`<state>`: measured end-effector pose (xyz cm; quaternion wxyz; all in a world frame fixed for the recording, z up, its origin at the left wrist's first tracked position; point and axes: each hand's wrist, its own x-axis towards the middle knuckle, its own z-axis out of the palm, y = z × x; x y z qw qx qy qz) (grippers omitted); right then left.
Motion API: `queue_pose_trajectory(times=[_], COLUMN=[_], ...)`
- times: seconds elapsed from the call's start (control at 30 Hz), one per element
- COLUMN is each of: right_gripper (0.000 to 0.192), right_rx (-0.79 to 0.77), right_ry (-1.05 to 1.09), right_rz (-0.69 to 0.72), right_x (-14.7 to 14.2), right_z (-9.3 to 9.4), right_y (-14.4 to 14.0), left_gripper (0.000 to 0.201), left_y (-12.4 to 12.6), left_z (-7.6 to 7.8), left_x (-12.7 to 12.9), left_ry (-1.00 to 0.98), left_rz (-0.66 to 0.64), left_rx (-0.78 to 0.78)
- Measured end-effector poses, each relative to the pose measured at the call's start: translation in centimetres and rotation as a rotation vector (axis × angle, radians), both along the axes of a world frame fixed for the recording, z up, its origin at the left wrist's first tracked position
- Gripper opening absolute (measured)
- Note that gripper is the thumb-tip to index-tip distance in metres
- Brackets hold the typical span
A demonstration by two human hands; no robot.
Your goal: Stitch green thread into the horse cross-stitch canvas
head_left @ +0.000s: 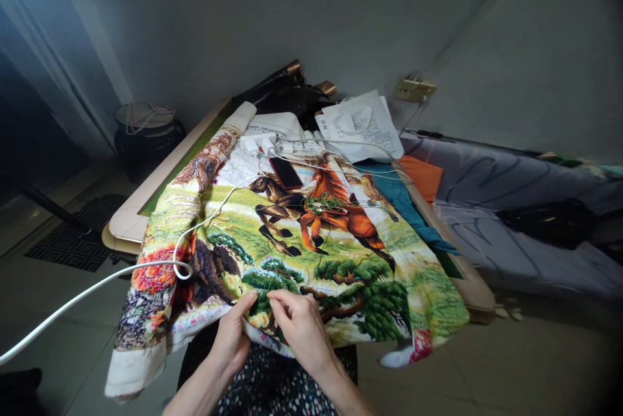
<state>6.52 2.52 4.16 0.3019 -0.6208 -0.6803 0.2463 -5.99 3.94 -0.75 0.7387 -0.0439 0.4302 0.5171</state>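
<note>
Across the worktop (129, 224), embroidered cloth (302, 237) is being pinched at its near edge by the left hand (233, 336); the grip of the right hand (302, 326) cannot be told — trees (384, 304) seemingly stitched, pale patches (234, 173) being left.

- At one o'clock, a white bag (357, 130) is showing grey capitals running slantwise up its face; "CREATE" is standing out best (the neighbouring words are blurring into the creases).
- At twelve o'clock, a white packet (280, 121) is bearing a line of dark lettering, too small for reading.
</note>
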Motion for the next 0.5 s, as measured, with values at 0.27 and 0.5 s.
queue_pose_trajectory(times=[0.27,0.5], right_gripper=[0.029,0.026], right_rx=[0.021,0.008], right_ry=[-0.062,-0.193], right_rz=[0.002,-0.065], right_x=[-0.4,-1.5], right_z=[-0.2,-0.8], right_y=[0.2,0.0], left_gripper=[0.012,0.011], left_y=[-0.2,-0.1], left_z=[-0.4,0.2], left_x=[0.0,0.1], left_ry=[0.002,0.007], left_rz=[-0.006,0.008], left_rx=[0.024,0.010])
